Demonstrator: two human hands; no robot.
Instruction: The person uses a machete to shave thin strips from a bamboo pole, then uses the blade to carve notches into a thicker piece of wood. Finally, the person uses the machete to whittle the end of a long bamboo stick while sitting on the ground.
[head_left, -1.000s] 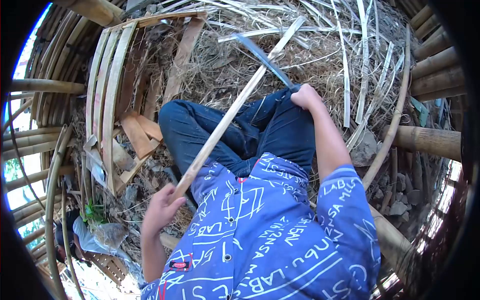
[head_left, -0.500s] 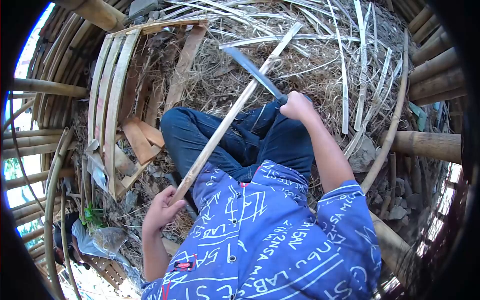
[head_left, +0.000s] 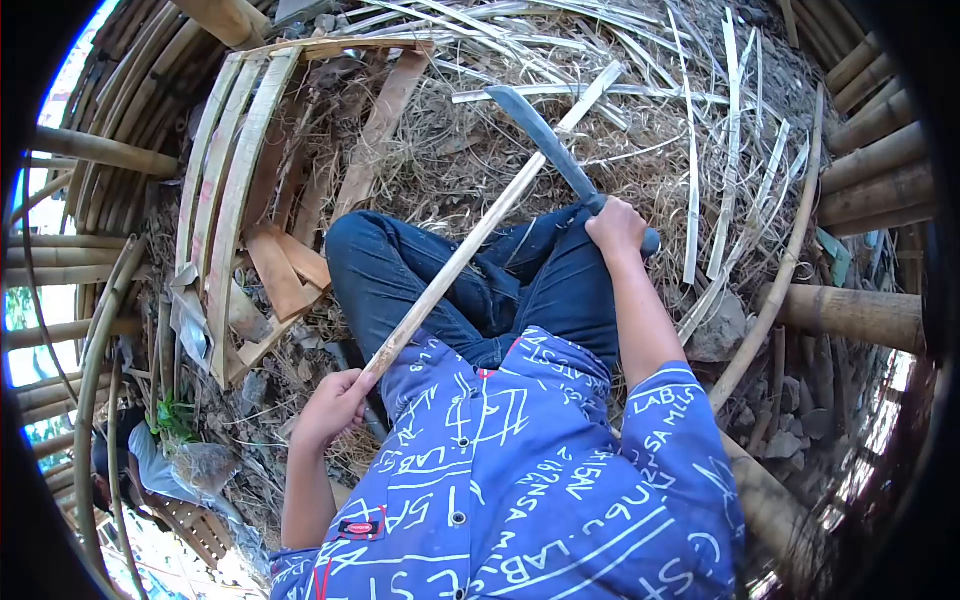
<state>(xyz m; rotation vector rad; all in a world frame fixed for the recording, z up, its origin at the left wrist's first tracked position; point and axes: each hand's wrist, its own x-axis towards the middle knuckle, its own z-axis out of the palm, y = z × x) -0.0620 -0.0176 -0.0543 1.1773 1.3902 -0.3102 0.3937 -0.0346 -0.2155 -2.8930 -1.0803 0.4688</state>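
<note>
My left hand (head_left: 335, 405) is closed around the lower end of a long pale wooden strip (head_left: 455, 268), which slants up and right across my crossed legs. My right hand (head_left: 616, 228) grips the dark handle of a long machete (head_left: 545, 138). The curved blade points up and left and crosses over the strip near its upper part. Whether blade and strip touch, I cannot tell.
Curly shavings (head_left: 640, 150) and split strips (head_left: 692, 160) cover the ground ahead. A slatted wooden frame (head_left: 238, 180) stands at the left, bamboo poles (head_left: 850, 315) at the right. Another person (head_left: 150, 465) is at the lower left.
The machete blade has turned flatter to view and shifted slightly up and right along the strip. My right hand moved a little right and down; my left hand still holds the strip.
</note>
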